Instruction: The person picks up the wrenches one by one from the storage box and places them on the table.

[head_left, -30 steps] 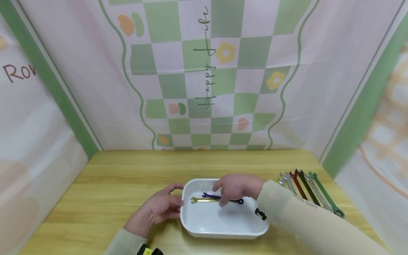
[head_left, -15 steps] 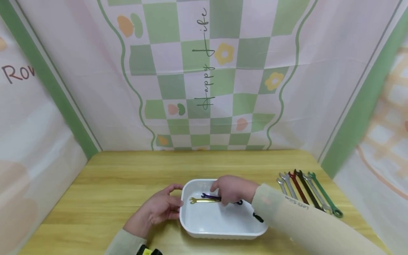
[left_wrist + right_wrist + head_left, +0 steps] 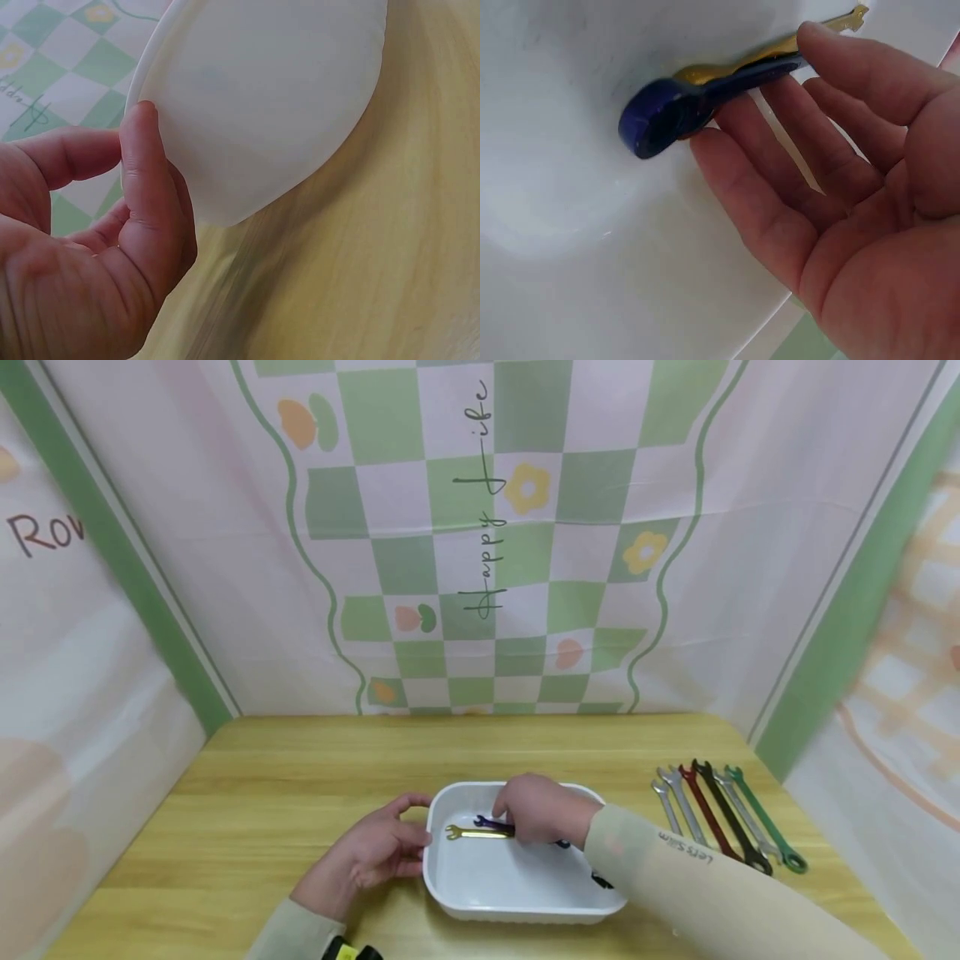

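Note:
The white tray point(image 3: 525, 881) sits near the front of the table. My left hand point(image 3: 378, 843) holds it at its left end, with curved fingers and thumb at the rim point(image 3: 133, 90). Inside the tray lie a gold wrench point(image 3: 468, 833) and a dark blue wrench point(image 3: 486, 822), side by side. My right hand point(image 3: 536, 810) reaches down into the tray and grips the blue wrench by its shaft, thumb on one side and fingers on the other. In the right wrist view the blue wrench's ring end point(image 3: 656, 124) sticks out beyond the fingers, with the gold wrench point(image 3: 757, 54) right beside it.
To the right of the tray several wrenches lie in a row on the wooden table point(image 3: 300, 768): silver ones point(image 3: 666, 806), a red one point(image 3: 708, 814), a black one point(image 3: 731, 814) and a green one point(image 3: 768, 822). A patterned curtain point(image 3: 465, 527) hangs behind the table.
My right hand has moved lower and its fingers have closed in on the blue wrench, covering more of it. The tray and my left hand have barely moved.

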